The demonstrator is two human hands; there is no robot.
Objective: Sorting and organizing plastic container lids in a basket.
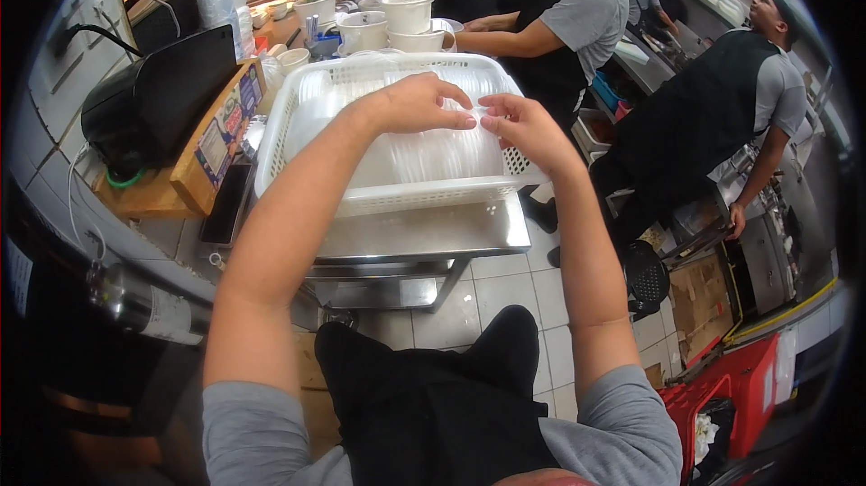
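A white perforated plastic basket (379,198) sits before me, holding rows of clear plastic lids (440,158) stacked on edge. Over the lids hovers my left hand (426,105), with thumb and forefinger curved towards the right. My right hand (524,126) faces it above the basket's right part, fingers bent and their tips close to those of the left. A thin clear edge may lie between the fingertips, but whether either hand grips a lid is hard to tell.
The basket stands on a steel table (419,232). White paper tubs (408,12) stack behind it. Left are a black machine (162,100), a wooden stand (220,141) and a phone (227,205). Co-workers stand beyond and right; a red bin (737,391) is lower right.
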